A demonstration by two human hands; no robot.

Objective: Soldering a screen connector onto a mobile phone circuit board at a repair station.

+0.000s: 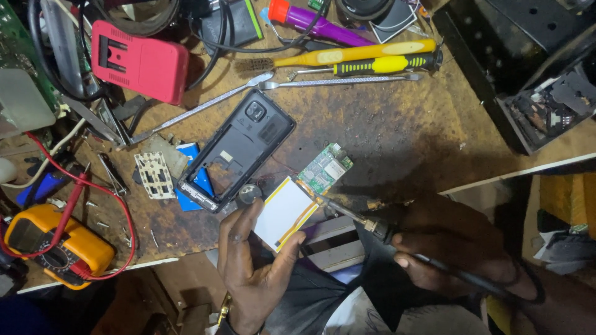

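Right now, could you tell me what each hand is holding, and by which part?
Left hand pinches the white flat battery by its lower edge; right hand grips the soldering iron by its handle.

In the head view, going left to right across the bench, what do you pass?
Yellow multimeter → perforated metal plate → open black phone shell → white flat battery in the left hand → green circuit board → soldering iron in the right hand.

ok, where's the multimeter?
Head view, far left: the multimeter lies at the bench's front edge, red lead looped around it, left of the left hand.
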